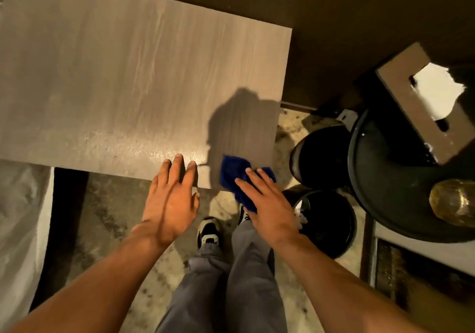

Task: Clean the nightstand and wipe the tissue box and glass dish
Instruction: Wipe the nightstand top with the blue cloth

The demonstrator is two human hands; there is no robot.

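The nightstand top (123, 83) is a pale wood-grain slab filling the upper left. My left hand (171, 199) rests flat on its near edge, fingers spread, holding nothing. My right hand (267, 204) presses a blue cloth (235, 173) onto the slab's near right corner. A brown tissue box (408, 106) with white tissue poking out sits tilted on a round black table (380, 178) at the right. A glass dish (453, 201) with an amber gleam stands on that table's near right part.
Two round black bins (321, 152) (331, 224) stand on the floor between the nightstand and the black table. White bedding (20, 219) lies at the left. My legs and shoes are below the hands. A dark wall runs behind the nightstand.
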